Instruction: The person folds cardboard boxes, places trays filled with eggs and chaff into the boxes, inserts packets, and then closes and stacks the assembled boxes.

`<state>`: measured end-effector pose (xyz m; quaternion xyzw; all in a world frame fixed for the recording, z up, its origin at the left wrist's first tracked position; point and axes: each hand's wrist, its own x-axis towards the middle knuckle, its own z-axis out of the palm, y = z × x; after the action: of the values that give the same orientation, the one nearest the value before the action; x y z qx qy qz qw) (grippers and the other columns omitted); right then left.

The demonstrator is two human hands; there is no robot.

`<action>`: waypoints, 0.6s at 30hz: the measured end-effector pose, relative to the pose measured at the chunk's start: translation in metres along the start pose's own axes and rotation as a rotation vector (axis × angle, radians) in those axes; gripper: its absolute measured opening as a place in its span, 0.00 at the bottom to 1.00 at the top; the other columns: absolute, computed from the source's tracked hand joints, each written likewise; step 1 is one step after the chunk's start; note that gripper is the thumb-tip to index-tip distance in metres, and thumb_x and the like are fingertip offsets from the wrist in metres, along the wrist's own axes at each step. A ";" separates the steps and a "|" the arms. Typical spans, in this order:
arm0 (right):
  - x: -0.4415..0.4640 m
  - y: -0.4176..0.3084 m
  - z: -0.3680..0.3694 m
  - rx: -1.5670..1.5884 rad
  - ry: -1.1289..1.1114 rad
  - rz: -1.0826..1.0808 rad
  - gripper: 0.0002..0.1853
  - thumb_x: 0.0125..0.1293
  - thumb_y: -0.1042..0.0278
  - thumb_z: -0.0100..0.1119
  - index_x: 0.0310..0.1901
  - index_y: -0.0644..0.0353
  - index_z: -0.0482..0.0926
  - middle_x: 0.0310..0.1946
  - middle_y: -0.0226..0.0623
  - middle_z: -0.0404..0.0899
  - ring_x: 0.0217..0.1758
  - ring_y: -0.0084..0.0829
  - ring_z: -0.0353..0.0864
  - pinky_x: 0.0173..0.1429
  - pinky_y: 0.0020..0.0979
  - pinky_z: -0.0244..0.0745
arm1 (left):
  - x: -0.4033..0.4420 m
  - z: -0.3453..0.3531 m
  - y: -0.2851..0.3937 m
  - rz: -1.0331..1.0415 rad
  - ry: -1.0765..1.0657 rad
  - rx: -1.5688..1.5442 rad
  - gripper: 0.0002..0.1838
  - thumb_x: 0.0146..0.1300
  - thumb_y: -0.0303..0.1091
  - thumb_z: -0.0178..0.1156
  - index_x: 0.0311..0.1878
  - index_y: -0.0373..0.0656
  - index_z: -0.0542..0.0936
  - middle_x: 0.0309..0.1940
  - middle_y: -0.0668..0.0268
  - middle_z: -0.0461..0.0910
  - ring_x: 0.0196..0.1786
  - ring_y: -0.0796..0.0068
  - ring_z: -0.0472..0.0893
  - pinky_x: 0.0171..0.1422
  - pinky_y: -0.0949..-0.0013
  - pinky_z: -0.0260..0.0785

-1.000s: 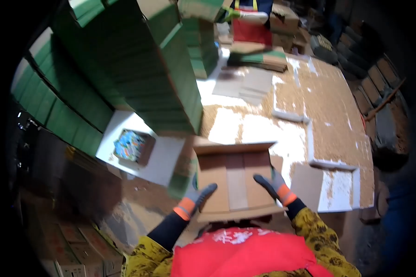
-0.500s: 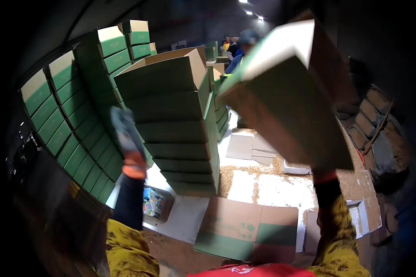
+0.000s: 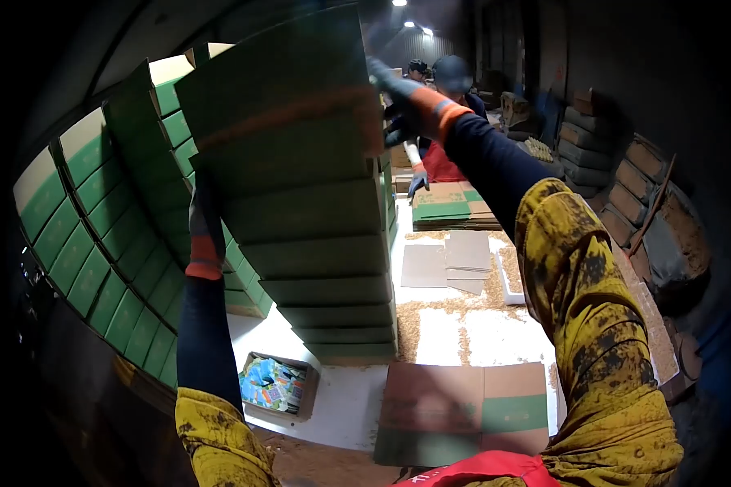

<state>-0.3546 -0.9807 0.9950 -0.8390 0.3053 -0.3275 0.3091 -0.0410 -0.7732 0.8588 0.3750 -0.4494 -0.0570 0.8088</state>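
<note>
A tall stack of green cardboard boxes (image 3: 309, 235) stands in front of me, nested one into another. On its top sits a green cardboard box (image 3: 280, 89), slightly blurred. My right hand (image 3: 400, 101), in a grey and orange glove, is at this box's right side and grips it; part of the fingers is blurred. My left hand (image 3: 205, 203), gloved alike, lies along the left side of the stack with its fingers stretched out, partly in shadow.
More box stacks (image 3: 97, 211) rise at the left. A tray of colourful packets (image 3: 276, 385) and a flat cardboard sheet (image 3: 463, 406) lie near me. Across the table (image 3: 443, 333), a co-worker's gloved hand (image 3: 418, 180) is beside flattened cartons (image 3: 451, 207). Filled sacks (image 3: 585, 150) are piled right.
My right hand has brought the box from the right onto the top of the stack. My left hand has come against the stack's left side. The view has shifted slightly.
</note>
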 end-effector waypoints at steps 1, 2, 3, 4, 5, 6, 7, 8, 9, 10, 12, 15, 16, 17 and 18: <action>0.009 0.000 0.006 -0.042 -0.015 0.005 0.44 0.68 0.33 0.20 0.62 0.70 0.67 0.54 0.57 0.75 0.60 0.48 0.73 0.65 0.40 0.65 | -0.008 0.001 0.006 0.001 -0.004 0.062 0.27 0.75 0.44 0.40 0.72 0.40 0.57 0.71 0.67 0.59 0.70 0.75 0.60 0.74 0.72 0.50; 0.017 0.002 0.012 -0.078 -0.024 0.008 0.45 0.68 0.32 0.19 0.62 0.70 0.67 0.53 0.57 0.75 0.60 0.48 0.73 0.65 0.41 0.64 | -0.014 0.005 0.014 -0.001 -0.009 0.124 0.27 0.75 0.43 0.38 0.72 0.41 0.55 0.72 0.66 0.56 0.72 0.74 0.58 0.75 0.71 0.48; 0.023 0.006 0.019 -0.109 -0.028 0.005 0.46 0.68 0.31 0.18 0.62 0.70 0.67 0.53 0.58 0.75 0.60 0.49 0.73 0.65 0.41 0.64 | -0.015 0.013 0.020 -0.032 0.009 0.161 0.27 0.74 0.44 0.42 0.70 0.39 0.60 0.69 0.64 0.63 0.69 0.72 0.63 0.72 0.71 0.53; 0.031 0.014 0.025 -0.161 -0.014 -0.079 0.46 0.67 0.31 0.17 0.62 0.69 0.67 0.54 0.59 0.75 0.61 0.51 0.72 0.66 0.41 0.63 | -0.017 0.017 0.020 -0.075 0.010 0.096 0.27 0.75 0.43 0.41 0.71 0.39 0.58 0.70 0.64 0.60 0.70 0.72 0.61 0.73 0.70 0.51; 0.053 0.031 0.038 -0.210 0.001 -0.165 0.46 0.67 0.31 0.16 0.62 0.68 0.67 0.54 0.60 0.74 0.62 0.53 0.70 0.68 0.42 0.61 | -0.017 0.020 0.020 -0.114 0.010 0.034 0.27 0.75 0.42 0.40 0.72 0.40 0.56 0.71 0.64 0.57 0.72 0.72 0.59 0.74 0.69 0.50; 0.050 0.034 0.051 -0.146 0.059 -0.140 0.45 0.67 0.32 0.16 0.62 0.65 0.67 0.55 0.60 0.72 0.63 0.54 0.69 0.68 0.42 0.60 | -0.018 0.022 0.018 -0.162 0.006 -0.024 0.27 0.75 0.41 0.39 0.73 0.41 0.54 0.73 0.64 0.54 0.73 0.71 0.57 0.76 0.68 0.49; 0.050 0.039 0.063 -0.080 0.119 -0.117 0.43 0.67 0.32 0.16 0.62 0.63 0.67 0.57 0.59 0.71 0.64 0.54 0.67 0.69 0.43 0.59 | -0.017 0.022 0.008 -0.123 0.032 0.017 0.26 0.75 0.40 0.40 0.72 0.40 0.56 0.71 0.63 0.57 0.71 0.71 0.59 0.74 0.68 0.50; 0.050 0.043 0.075 -0.013 0.180 -0.099 0.42 0.68 0.33 0.17 0.62 0.60 0.67 0.59 0.59 0.69 0.65 0.55 0.65 0.70 0.44 0.58 | -0.012 0.018 -0.010 -0.080 0.057 0.057 0.25 0.75 0.39 0.40 0.71 0.40 0.57 0.70 0.62 0.60 0.70 0.70 0.61 0.73 0.69 0.52; 0.047 0.045 0.079 0.052 0.177 -0.073 0.39 0.68 0.34 0.19 0.63 0.58 0.66 0.61 0.57 0.67 0.66 0.55 0.64 0.70 0.43 0.57 | -0.006 0.010 -0.023 -0.030 0.084 0.098 0.25 0.74 0.39 0.41 0.70 0.40 0.59 0.68 0.62 0.63 0.69 0.70 0.64 0.72 0.69 0.54; 0.044 0.049 0.083 0.120 0.171 -0.042 0.38 0.69 0.36 0.20 0.64 0.56 0.65 0.63 0.55 0.65 0.67 0.54 0.63 0.71 0.43 0.56 | 0.005 -0.013 -0.030 -0.014 0.022 0.213 0.25 0.75 0.38 0.40 0.71 0.40 0.58 0.69 0.62 0.61 0.70 0.70 0.62 0.73 0.69 0.53; 0.044 0.099 0.097 0.027 0.355 -0.614 0.33 0.69 0.42 0.39 0.66 0.61 0.62 0.64 0.56 0.64 0.65 0.51 0.66 0.69 0.39 0.59 | 0.019 -0.058 -0.037 0.007 -0.103 0.434 0.25 0.75 0.37 0.39 0.72 0.39 0.55 0.71 0.62 0.58 0.71 0.71 0.60 0.74 0.70 0.52; -0.101 0.117 0.063 0.405 0.300 -0.344 0.35 0.65 0.50 0.57 0.66 0.66 0.61 0.64 0.54 0.64 0.66 0.44 0.67 0.65 0.35 0.64 | -0.041 -0.031 -0.015 0.749 0.025 1.171 0.24 0.75 0.35 0.37 0.71 0.38 0.57 0.71 0.59 0.58 0.71 0.68 0.60 0.74 0.67 0.52; -0.152 0.132 0.051 0.654 0.202 -0.263 0.33 0.66 0.56 0.56 0.67 0.65 0.60 0.64 0.51 0.65 0.66 0.40 0.67 0.64 0.33 0.65 | -0.093 -0.021 -0.017 0.352 0.018 0.450 0.24 0.75 0.36 0.37 0.71 0.37 0.57 0.71 0.57 0.58 0.71 0.67 0.59 0.74 0.67 0.50; -0.197 0.169 0.044 0.467 0.258 -0.211 0.32 0.66 0.59 0.56 0.67 0.65 0.60 0.64 0.50 0.66 0.66 0.39 0.67 0.65 0.34 0.65 | -0.157 0.037 0.007 0.336 0.103 0.375 0.25 0.75 0.36 0.40 0.71 0.36 0.56 0.71 0.57 0.58 0.72 0.65 0.59 0.74 0.68 0.49; -0.252 0.197 0.037 0.407 0.267 -0.039 0.31 0.65 0.62 0.56 0.67 0.64 0.61 0.64 0.48 0.65 0.66 0.38 0.67 0.65 0.35 0.65 | -0.213 0.019 -0.014 0.184 0.126 0.812 0.27 0.73 0.35 0.44 0.72 0.36 0.55 0.70 0.55 0.59 0.71 0.63 0.60 0.74 0.66 0.50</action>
<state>-0.5395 -0.9117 0.7404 -0.7144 0.2547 -0.4963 0.4224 -0.1782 -0.7023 0.7102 0.6241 -0.4166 0.2204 0.6232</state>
